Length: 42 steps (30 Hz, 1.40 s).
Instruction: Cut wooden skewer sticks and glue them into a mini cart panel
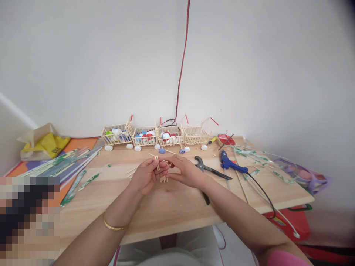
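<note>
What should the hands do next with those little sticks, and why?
Probably line up the thin stick pinched in the left hand with the small stick frame under both hands and press it on. The right hand touches the same piece, and four finished stick carts at the wall show that build. The blue glue gun lies unused to the right.

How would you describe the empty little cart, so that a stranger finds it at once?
Look along the back edge of the wooden table, by the wall, where four small stick carts stand in a row. It is the rightmost cart. The other three hold bottle caps; this one holds none.
</note>
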Available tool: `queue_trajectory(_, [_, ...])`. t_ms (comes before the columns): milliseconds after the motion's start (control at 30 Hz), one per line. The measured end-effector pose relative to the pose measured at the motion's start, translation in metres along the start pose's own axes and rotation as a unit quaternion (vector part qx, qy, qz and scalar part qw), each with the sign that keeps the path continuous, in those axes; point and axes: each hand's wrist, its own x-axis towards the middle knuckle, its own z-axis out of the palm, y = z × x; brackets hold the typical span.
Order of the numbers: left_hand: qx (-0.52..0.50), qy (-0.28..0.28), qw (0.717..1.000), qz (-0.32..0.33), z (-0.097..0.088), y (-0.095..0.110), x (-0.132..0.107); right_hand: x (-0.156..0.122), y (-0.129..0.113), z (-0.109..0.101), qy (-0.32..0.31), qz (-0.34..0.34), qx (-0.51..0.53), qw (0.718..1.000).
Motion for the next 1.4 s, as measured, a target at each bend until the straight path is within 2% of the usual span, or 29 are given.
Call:
queue_trajectory(167, [-0.006,0.046,0.999,0.011,0.001,0.001,0.001,-0.005,0.012,-0.007,-0.012,-0.029,-0.031,0.999])
queue_trajectory(367, [-0.002,0.069,0.997,0.016,0.002,0.001,0.001,-0.018,0.02,-0.019,-0.046,0.023,-0.083,0.995])
queue_trajectory(567, [0.013,0.087,0.995,0.049,-0.003,0.0,0.006,-0.034,0.033,-0.034,-0.089,0.049,-0.122,0.987])
queue_trajectory(733, [0.023,0.086,0.995,0.052,-0.006,-0.003,0.009,-0.045,0.044,-0.045,-0.106,0.071,-0.158,0.979])
queue_trajectory(867, [0.03,0.1,0.993,0.052,-0.006,-0.004,0.011,-0.045,0.048,-0.047,-0.111,0.099,-0.174,0.973])
queue_trajectory(967, [0.03,0.108,0.992,0.061,-0.007,-0.004,0.012,-0.043,0.051,-0.048,-0.102,0.142,-0.186,0.967])
queue_trajectory(1133, [0.021,0.11,0.991,0.067,-0.006,-0.002,0.012,-0.04,0.065,-0.055,-0.051,0.218,-0.195,0.955])
queue_trajectory(1400, [0.034,0.096,0.994,0.04,-0.004,-0.008,0.01,-0.03,0.072,-0.072,-0.01,0.242,-0.191,0.951])
